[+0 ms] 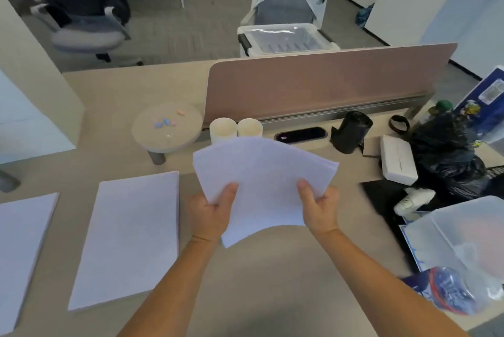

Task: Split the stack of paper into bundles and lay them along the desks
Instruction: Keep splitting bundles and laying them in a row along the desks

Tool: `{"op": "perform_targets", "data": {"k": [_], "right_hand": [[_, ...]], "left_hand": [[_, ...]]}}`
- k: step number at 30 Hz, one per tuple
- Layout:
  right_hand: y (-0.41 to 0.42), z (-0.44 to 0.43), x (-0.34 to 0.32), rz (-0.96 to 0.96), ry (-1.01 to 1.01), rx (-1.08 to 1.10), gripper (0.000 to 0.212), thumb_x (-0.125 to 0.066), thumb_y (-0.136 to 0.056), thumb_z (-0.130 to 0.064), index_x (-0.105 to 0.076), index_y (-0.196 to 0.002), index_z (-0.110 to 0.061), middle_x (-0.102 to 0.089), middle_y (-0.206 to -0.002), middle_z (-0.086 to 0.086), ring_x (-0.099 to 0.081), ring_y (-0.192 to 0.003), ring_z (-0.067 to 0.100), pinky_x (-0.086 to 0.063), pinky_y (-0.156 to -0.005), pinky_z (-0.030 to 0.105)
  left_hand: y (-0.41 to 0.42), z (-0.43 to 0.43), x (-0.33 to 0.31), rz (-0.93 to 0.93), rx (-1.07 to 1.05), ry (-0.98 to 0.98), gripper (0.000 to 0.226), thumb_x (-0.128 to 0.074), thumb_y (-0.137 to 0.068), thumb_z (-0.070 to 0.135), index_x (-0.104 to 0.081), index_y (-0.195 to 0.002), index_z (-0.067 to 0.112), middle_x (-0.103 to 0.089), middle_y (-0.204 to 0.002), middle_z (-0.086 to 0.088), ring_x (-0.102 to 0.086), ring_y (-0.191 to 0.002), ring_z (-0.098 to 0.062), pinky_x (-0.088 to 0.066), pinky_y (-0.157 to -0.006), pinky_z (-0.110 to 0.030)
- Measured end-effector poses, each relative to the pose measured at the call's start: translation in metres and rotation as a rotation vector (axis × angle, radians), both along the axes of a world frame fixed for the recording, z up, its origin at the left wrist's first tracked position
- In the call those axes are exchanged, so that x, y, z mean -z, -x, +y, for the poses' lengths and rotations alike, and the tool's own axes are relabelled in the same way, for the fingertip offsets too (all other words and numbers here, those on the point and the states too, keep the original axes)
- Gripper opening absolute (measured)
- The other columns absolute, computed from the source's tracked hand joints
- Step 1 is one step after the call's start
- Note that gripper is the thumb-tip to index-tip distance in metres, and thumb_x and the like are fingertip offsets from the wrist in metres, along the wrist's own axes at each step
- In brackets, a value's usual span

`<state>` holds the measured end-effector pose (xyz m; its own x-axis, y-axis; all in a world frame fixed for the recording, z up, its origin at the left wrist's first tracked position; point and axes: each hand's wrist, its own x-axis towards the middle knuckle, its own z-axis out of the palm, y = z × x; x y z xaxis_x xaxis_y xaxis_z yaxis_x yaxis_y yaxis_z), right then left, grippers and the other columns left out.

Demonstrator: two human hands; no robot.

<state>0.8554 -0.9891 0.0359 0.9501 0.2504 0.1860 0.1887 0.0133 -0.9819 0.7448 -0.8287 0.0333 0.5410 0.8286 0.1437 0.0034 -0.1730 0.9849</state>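
Note:
A bundle of white paper [263,178] hangs in the air above the beige desk [272,268], held by both hands. My left hand [211,214] grips its near left side with the thumb on top. My right hand [320,207] grips its near right side the same way. The sheets bend upward and fan slightly at the far edge. Two other white paper bundles lie flat on the desk to the left: one [128,238] just beside my left arm, another [20,249] at the left edge of view.
A pink divider panel [327,83] runs along the desk's far side. In front of it stand two stacks of paper cups [236,128], a small round stand [166,128], a black roll [350,132] and a tissue box [396,159]. Black bags [447,156] and plastic containers [469,241] crowd the right.

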Motion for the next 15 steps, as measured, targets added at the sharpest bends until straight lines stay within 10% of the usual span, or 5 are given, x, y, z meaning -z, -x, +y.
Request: {"op": "perform_targets", "data": {"k": [8, 15], "right_hand": [[-0.036, 0.002, 0.062, 0.118, -0.008, -0.07, 0.01, -0.071, -0.077, -0.034, -0.066, -0.072, -0.028, -0.071, -0.066, -0.018, -0.066, -0.064, -0.007, -0.052, -0.059, 0.014], [-0.093, -0.016, 0.006, 0.122, 0.204, 0.064, 0.043, -0.05, -0.091, -0.059, -0.058, -0.065, -0.024, -0.058, -0.064, -0.006, -0.056, -0.061, 0.01, -0.046, -0.056, 0.031]], "left_hand": [[-0.035, -0.01, 0.07, 0.137, -0.074, 0.11, 0.015, -0.074, -0.08, 0.033, -0.069, -0.09, 0.022, -0.07, -0.078, 0.022, -0.064, -0.075, 0.013, -0.051, -0.08, -0.029], [-0.08, -0.038, 0.016, 0.18, 0.001, 0.147, 0.016, -0.065, -0.089, 0.034, -0.067, -0.073, 0.032, -0.069, -0.063, 0.024, -0.062, -0.062, 0.015, -0.051, -0.058, -0.01]]}}
